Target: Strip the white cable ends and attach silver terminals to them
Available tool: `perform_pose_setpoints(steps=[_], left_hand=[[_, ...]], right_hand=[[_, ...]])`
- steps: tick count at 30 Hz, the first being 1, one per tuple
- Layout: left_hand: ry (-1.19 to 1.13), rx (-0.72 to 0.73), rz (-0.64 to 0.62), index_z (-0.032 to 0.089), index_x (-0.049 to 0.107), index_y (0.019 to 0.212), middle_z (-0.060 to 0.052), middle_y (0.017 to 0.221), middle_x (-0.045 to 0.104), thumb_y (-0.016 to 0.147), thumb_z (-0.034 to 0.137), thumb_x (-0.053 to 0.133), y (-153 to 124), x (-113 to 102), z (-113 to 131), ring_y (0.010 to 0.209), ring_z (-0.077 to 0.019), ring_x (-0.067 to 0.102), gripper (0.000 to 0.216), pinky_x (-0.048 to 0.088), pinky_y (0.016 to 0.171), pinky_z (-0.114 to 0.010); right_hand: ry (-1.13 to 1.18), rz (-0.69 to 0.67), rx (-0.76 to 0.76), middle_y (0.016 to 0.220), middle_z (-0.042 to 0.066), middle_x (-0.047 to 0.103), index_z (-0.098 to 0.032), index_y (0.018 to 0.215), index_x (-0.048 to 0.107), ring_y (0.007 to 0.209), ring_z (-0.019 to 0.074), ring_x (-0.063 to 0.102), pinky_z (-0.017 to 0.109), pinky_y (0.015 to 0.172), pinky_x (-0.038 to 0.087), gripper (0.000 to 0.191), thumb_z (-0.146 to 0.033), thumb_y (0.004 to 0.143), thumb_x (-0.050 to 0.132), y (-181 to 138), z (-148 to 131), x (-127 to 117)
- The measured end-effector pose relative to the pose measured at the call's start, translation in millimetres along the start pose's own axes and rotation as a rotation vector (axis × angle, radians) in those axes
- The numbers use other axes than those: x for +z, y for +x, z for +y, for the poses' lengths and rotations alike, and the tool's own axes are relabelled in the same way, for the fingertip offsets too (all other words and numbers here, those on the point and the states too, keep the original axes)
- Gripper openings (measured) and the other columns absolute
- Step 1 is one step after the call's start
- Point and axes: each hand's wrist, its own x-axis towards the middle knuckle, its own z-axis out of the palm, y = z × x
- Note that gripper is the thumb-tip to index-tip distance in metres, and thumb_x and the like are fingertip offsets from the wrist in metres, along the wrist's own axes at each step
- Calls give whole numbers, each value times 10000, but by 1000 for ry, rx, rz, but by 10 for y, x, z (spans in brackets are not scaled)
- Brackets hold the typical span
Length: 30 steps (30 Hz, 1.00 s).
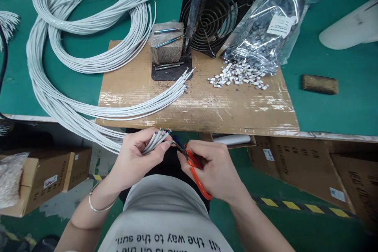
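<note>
My left hand (136, 156) is closed round a small bundle of white cables (156, 140), their coloured stripped tips pointing up and right. My right hand (213, 169) grips orange-handled scissors (195, 169). The blades' tip sits just right of the cable ends. Both hands hover below the front edge of the cardboard sheet (206, 106), above my lap.
Long loops of white cable (88, 27) cover the green table at left, and several ends lie on the cardboard. A soldering stand with sponge (168, 47), a black fan (218, 12), a bag (265, 31) and loose small metal parts (236, 76) sit behind. Cardboard boxes stand below.
</note>
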Motion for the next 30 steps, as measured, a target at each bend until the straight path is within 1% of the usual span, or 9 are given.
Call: perform_pose_setpoints(steps=[12, 17, 20, 21, 23, 24, 25, 28, 30], left_hand=[[-1, 23, -26, 150, 775, 827, 51, 639, 504, 962, 207, 743, -5, -4, -6, 558, -64, 308, 150, 266, 492, -205], [-92, -29, -55, 172, 841, 917, 51, 622, 551, 999, 270, 767, -18, -21, -30, 521, -56, 359, 148, 305, 480, -190], [-141, -62, -91, 199, 886, 978, 11, 696, 684, 1012, 318, 774, -8, -55, -49, 531, -74, 504, 167, 405, 496, -191], [-145, -53, -99, 208, 897, 992, -17, 774, 747, 1011, 318, 779, 0, -66, -52, 604, -99, 601, 163, 477, 552, -198], [-125, 2, -100, 221, 912, 993, -61, 966, 825, 997, 295, 799, 21, -83, -51, 873, -167, 738, 135, 585, 760, -227], [-105, 36, -97, 224, 916, 990, -67, 1026, 836, 987, 273, 811, 31, -88, -49, 975, -184, 746, 116, 591, 854, -236], [-88, 55, -98, 225, 918, 991, -63, 1023, 838, 981, 255, 816, 38, -91, -47, 987, -179, 741, 107, 584, 887, -232], [-93, -5, -149, 208, 907, 1019, -27, 816, 786, 989, 248, 800, 42, -97, -52, 716, -119, 654, 119, 554, 687, -196], [-131, -59, -191, 188, 892, 1026, -16, 751, 742, 1005, 280, 780, 32, -102, -69, 620, -101, 580, 146, 506, 579, -188]], right_hand=[[-18, 73, -41, 598, -73, 245, -235, 645, 216, 545, 81, 216, 268, 470, 179, 484, -106, 855, 633, -17, 15, 65], [-47, 260, -64, 582, -71, 258, -217, 613, 268, 534, 75, 211, 273, 461, 168, 494, -124, 912, 650, -20, 50, 29], [-23, 369, -23, 543, -72, 315, -203, 576, 384, 503, 74, 248, 276, 458, 204, 493, -149, 937, 715, -42, 74, -24], [-5, 396, -7, 532, -69, 362, -201, 573, 444, 493, 77, 285, 274, 458, 231, 472, -158, 940, 738, -51, 80, -41], [28, 424, 14, 542, -53, 483, -202, 599, 577, 493, 88, 376, 267, 474, 309, 391, -167, 937, 770, -59, 82, -70], [44, 429, 19, 561, -44, 536, -206, 629, 639, 502, 95, 419, 266, 489, 348, 338, -168, 933, 782, -57, 77, -81], [62, 428, 23, 585, -36, 579, -211, 665, 693, 517, 102, 457, 267, 506, 379, 283, -168, 927, 794, -49, 68, -90], [148, 386, 35, 646, -20, 636, -236, 803, 820, 554, 117, 515, 266, 519, 414, 115, -187, 907, 827, 0, 28, -92], [223, 339, 44, 672, -19, 637, -255, 901, 869, 560, 114, 517, 256, 499, 402, 48, -212, 898, 848, 43, 2, -67]])
